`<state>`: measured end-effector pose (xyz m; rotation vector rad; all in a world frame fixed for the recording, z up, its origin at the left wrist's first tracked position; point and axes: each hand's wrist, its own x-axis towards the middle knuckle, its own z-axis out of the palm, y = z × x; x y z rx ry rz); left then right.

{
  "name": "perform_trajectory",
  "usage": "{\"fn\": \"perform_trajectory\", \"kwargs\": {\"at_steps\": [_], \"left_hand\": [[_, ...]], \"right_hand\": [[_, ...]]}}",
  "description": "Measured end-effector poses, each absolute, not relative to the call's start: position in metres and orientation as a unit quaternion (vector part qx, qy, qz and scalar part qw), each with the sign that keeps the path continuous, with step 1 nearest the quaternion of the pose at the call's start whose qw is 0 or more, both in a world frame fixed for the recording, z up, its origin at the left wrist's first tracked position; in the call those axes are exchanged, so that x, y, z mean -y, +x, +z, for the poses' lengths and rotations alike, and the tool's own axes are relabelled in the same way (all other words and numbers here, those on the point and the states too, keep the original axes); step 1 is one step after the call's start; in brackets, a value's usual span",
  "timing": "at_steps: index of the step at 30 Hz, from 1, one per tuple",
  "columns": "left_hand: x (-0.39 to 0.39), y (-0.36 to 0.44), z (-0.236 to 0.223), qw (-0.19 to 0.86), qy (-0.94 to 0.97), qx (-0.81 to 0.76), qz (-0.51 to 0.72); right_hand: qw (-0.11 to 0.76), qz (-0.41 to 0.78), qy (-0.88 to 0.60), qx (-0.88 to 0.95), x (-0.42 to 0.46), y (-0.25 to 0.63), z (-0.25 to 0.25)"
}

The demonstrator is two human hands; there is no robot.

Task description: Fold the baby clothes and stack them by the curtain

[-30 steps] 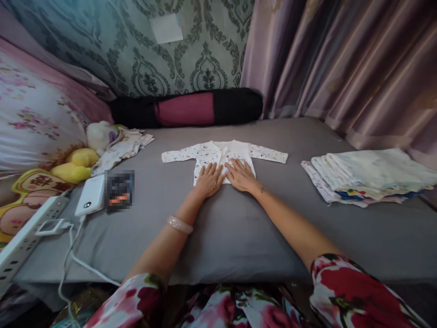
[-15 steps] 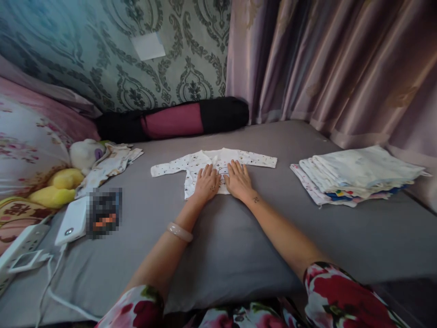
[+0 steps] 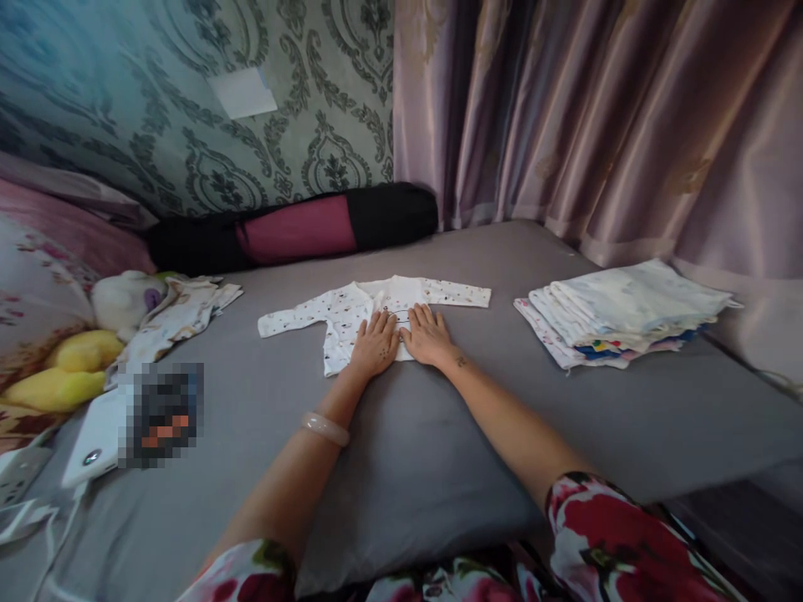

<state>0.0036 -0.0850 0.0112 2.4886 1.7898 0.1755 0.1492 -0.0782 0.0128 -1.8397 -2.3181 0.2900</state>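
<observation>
A small white baby top [image 3: 342,308] with tiny prints lies spread flat on the grey bed sheet [image 3: 439,435], both sleeves stretched out sideways. My left hand [image 3: 375,344] lies flat on its lower left part, fingers stretched out. Right beside it my right hand [image 3: 427,336] presses flat on the lower right part, fingers also extended. The two hands nearly touch at the middle of the garment. A pale bangle [image 3: 324,427] circles my left wrist.
A stack of folded cloths [image 3: 618,313] sits at the right. A black and maroon bolster [image 3: 294,226] lies against the wall. At the left are a crumpled garment [image 3: 179,308], soft toys [image 3: 69,368], a white device [image 3: 94,435] and a power strip. Curtains hang behind.
Both hands have stayed flat on the baby top and drawn closer together. The view has swung to the right, so everything sits further left in the picture.
</observation>
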Motion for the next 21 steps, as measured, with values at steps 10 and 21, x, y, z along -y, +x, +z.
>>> {"fn": "perform_trajectory", "kwargs": {"at_steps": [10,21], "left_hand": [[0.086,0.004,0.011,0.029,0.817,-0.572,0.065],[0.085,0.004,0.008,0.030,0.819,-0.569,0.062]], "right_hand": [[0.253,0.149,-0.816,0.499,0.019,0.240,0.056],[0.224,0.091,-0.916,0.322,0.009,0.248,0.037]]}}
